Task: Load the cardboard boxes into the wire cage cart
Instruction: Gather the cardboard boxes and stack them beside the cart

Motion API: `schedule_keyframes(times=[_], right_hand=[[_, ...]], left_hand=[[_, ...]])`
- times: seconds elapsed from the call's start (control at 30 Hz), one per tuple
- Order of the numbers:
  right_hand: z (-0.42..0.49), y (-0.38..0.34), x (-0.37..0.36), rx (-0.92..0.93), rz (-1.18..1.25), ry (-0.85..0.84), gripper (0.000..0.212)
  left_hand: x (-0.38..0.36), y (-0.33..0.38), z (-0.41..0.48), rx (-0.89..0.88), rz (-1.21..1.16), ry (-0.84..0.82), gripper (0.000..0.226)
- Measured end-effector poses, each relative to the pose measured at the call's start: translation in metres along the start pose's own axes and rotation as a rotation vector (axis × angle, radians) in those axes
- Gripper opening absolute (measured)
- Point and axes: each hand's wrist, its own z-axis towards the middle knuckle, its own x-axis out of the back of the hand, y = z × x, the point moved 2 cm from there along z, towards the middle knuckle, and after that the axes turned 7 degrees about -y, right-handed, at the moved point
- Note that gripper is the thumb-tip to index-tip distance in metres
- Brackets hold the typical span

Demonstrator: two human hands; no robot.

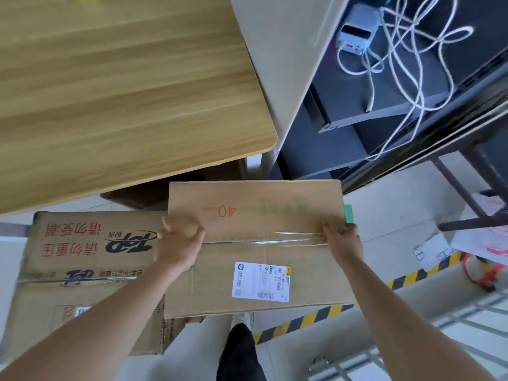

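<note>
The wooden table (123, 86) fills the upper left of my view, its rounded corner reaching toward the middle. To the right of it stands a dark metal rack (412, 100) with loose white cables (412, 59) draped over it. On the floor at my left lies a big cardboard box (82, 270) printed with red and black lettering. Just beside it, partly over its right edge, is the cardboard box (261, 243) I am holding, its top sealed with clear tape and printed with a red "40". My left hand (180, 240) is clamped on its left edge, fingers curled over the top. My right hand (342, 237) grips the right edge the same way, thumb on top. A white shipping label (261, 281) sits on the near part of the box. The wire cage cart (453, 325) shows at the lower right, close to my right forearm, its bars blurred. Yellow-and-black hazard tape (316, 317) runs across the floor below the box.
</note>
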Motion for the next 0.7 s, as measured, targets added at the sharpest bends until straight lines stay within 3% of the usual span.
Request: schedule_keyframes(times=[0.2,0.43,0.7], right_hand=[[-0.062,0.029,0.042,-0.074,0.116,0.137,0.063],[-0.178,0.056,0.129,-0.24,0.129,0.411,0.064],[-0.318,0.087,0.218,-0.237,0.388,0.675,0.08]], left_hand=[[0.022,0.023,-0.061,-0.214,0.036,0.16,0.083],[0.044,0.072,-0.159,-0.397,-0.024,0.157,0.081],[0.112,0.152,-0.27,-0.853,-0.109,0.158,0.081]])
